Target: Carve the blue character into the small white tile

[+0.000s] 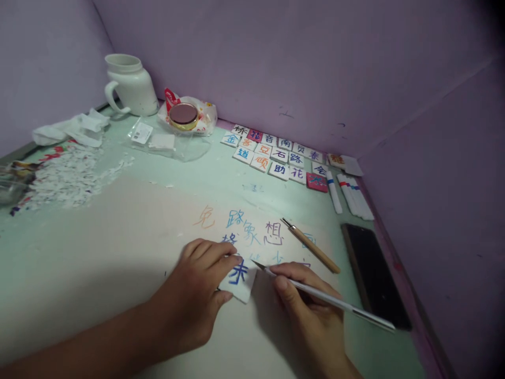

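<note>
My left hand (201, 287) grips a small white tile (241, 288) by its left side, fingers over the top edge and thumb at the lower edge. A blue Chinese character is drawn on the tile, partly covered by the fingers. In my right hand (311, 310) is a craft knife (335, 301) with a slim silver handle, held like a pen. Its pointed blade is close to the tile's upper right corner; whether it touches cannot be made out. A wooden-handled carving gouge (311, 246) lies just beyond my right hand.
Lettered tiles (280, 155) stand in rows along the back wall. White markers (355, 197) and a black phone (375, 276) lie at right. Shavings (71, 176) are heaped at left, near crumpled tissue (73, 130). A white mug (134, 87), plastic bag (185, 146) and round tin (183, 115) sit behind.
</note>
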Available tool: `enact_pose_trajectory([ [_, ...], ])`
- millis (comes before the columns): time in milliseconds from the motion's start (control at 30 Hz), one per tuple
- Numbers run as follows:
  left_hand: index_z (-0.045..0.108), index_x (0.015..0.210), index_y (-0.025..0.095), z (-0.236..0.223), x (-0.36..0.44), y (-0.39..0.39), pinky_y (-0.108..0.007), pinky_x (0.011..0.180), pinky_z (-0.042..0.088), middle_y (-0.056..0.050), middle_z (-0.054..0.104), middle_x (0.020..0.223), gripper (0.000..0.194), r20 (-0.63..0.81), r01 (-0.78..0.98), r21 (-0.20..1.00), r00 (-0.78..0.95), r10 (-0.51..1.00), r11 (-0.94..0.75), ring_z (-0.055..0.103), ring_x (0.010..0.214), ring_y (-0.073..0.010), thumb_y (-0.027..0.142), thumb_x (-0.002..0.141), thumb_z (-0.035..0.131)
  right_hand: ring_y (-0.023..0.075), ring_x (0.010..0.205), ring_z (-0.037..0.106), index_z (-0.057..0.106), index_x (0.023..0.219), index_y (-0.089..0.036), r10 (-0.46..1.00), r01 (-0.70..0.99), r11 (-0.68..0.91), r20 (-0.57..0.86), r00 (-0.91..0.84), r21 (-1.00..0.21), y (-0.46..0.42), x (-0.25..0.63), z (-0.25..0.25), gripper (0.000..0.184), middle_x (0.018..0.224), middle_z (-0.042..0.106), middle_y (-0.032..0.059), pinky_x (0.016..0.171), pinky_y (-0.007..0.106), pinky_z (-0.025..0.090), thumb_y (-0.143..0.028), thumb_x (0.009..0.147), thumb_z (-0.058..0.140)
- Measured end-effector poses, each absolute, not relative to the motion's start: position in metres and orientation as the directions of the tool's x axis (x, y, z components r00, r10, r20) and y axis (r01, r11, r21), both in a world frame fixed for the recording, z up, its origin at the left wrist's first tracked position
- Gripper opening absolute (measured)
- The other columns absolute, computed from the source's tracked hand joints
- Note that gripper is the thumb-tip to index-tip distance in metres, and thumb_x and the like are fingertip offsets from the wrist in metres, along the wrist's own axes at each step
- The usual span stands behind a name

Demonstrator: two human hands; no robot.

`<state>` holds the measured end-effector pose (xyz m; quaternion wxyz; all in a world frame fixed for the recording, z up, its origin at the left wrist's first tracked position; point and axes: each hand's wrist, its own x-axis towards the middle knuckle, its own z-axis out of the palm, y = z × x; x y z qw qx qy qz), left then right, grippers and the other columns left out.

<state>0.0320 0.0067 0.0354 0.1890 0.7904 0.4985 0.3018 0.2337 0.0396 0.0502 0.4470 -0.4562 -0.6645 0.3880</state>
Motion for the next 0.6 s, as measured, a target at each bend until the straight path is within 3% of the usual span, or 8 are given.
enact_pose_trajectory([
  [100, 0.049, 0.119, 0.018, 0.034, 0.031, 0.006, -0.045, 0.092, 0.037, -0.010, 0.056, 0.117, 0.037, 0.297, 0.666, 0.606, 0.317, 0.901, -0.434, 0.051, 0.104, -0.0261, 0.011, 0.082, 0.052, 0.0125, 0.061, 0.067, 0.072, 0.086, -0.027, 0.962, 0.289, 0.238, 0.185, -0.201, -0.927, 0.038, 0.234, 0.052, 0.008, 0.072, 0.073, -0.0029, 0.049, 0.018, 0.050, -0.022, 0.083, 0.066],
  [200, 0.049, 0.119, 0.018, 0.033, 0.031, 0.005, -0.045, 0.092, 0.037, -0.010, 0.055, 0.117, 0.037, 0.319, 0.663, 0.601, 0.312, 0.895, -0.446, 0.050, 0.105, -0.0263, 0.011, 0.083, 0.052, 0.0142, 0.074, 0.069, 0.069, 0.104, -0.027, 0.925, 0.375, 0.361, 0.279, -0.258, -0.854, 0.040, 0.241, 0.050, 0.020, 0.086, 0.073, -0.0001, 0.062, 0.022, 0.055, -0.019, 0.086, 0.062],
  [267, 0.049, 0.120, 0.018, 0.032, 0.030, 0.005, -0.045, 0.093, 0.036, -0.010, 0.055, 0.118, 0.039, 0.337, 0.663, 0.594, 0.309, 0.890, -0.455, 0.049, 0.106, -0.0266, 0.010, 0.083, 0.051, 0.0169, 0.085, 0.068, 0.064, 0.115, -0.023, 0.848, 0.473, 0.530, 0.425, -0.317, -0.704, 0.048, 0.252, 0.047, 0.029, 0.096, 0.071, 0.0046, 0.074, 0.028, 0.055, -0.014, 0.088, 0.056],
  [367, 0.048, 0.122, 0.018, 0.030, 0.030, 0.006, -0.046, 0.094, 0.035, -0.010, 0.054, 0.118, 0.040, 0.337, 0.663, 0.592, 0.312, 0.888, -0.458, 0.048, 0.108, -0.0270, 0.008, 0.082, 0.051, 0.0232, 0.098, 0.065, 0.062, 0.119, -0.017, 0.702, 0.631, 0.687, 0.555, -0.447, -0.360, 0.075, 0.275, 0.046, 0.032, 0.107, 0.069, 0.0118, 0.082, 0.038, 0.052, -0.010, 0.090, 0.051],
  [467, 0.048, 0.121, 0.018, 0.030, 0.030, 0.006, -0.047, 0.094, 0.034, -0.010, 0.054, 0.118, 0.040, 0.341, 0.656, 0.595, 0.317, 0.885, -0.464, 0.047, 0.109, -0.0272, 0.008, 0.083, 0.051, 0.0273, 0.100, 0.061, 0.064, 0.119, -0.017, 0.686, 0.746, 0.660, 0.477, -0.550, -0.090, 0.114, 0.296, 0.050, 0.030, 0.101, 0.072, 0.0104, 0.087, 0.043, 0.048, -0.016, 0.090, 0.055],
  [600, 0.048, 0.121, 0.018, 0.032, 0.030, 0.006, -0.047, 0.094, 0.035, -0.011, 0.055, 0.117, 0.040, 0.348, 0.647, 0.597, 0.323, 0.880, -0.474, 0.048, 0.108, -0.0268, 0.008, 0.082, 0.052, 0.0293, 0.111, 0.056, 0.063, 0.122, -0.012, 0.727, 0.747, 0.662, 0.194, -0.659, 0.058, 0.155, 0.308, 0.052, 0.040, 0.109, 0.071, 0.0118, 0.087, 0.040, 0.048, -0.007, 0.087, 0.045],
])
